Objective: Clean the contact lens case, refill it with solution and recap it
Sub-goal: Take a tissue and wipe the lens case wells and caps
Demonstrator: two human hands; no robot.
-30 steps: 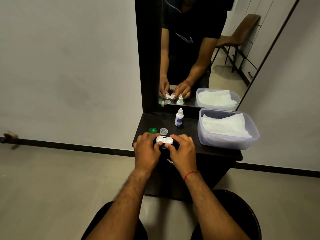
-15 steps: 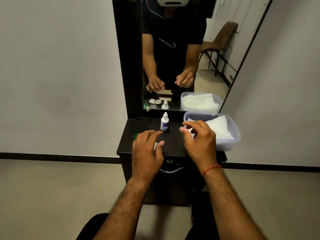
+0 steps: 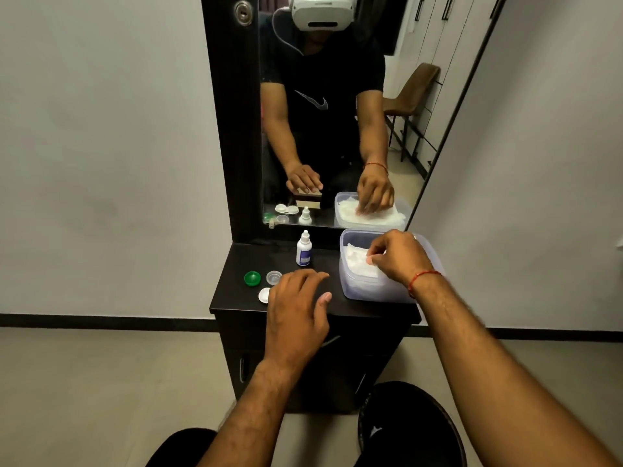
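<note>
Counter (image 3: 236, 291): small, dark, set against a mirror.
Back centre: white dropper bottle (image 3: 304, 249), upright.
Left side: green cap (image 3: 252, 278), clear cap (image 3: 273, 277) just beside it.
Front left: white lens case (image 3: 264, 295), partly hidden.
Right side: translucent tub (image 3: 364, 291) holding white tissues (image 3: 357, 261).

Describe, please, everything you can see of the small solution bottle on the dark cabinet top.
The solution bottle is small, white and looks plastic, with a narrow capped dropper tip and a blue label too blurred to read. It stands upright and closed near the back of the cabinet top, just before the mirror, which reflects it. Neither hand touches it: the plastic tub sits to its right, and the green cap and clear cap lie nearer the front left.
</note>
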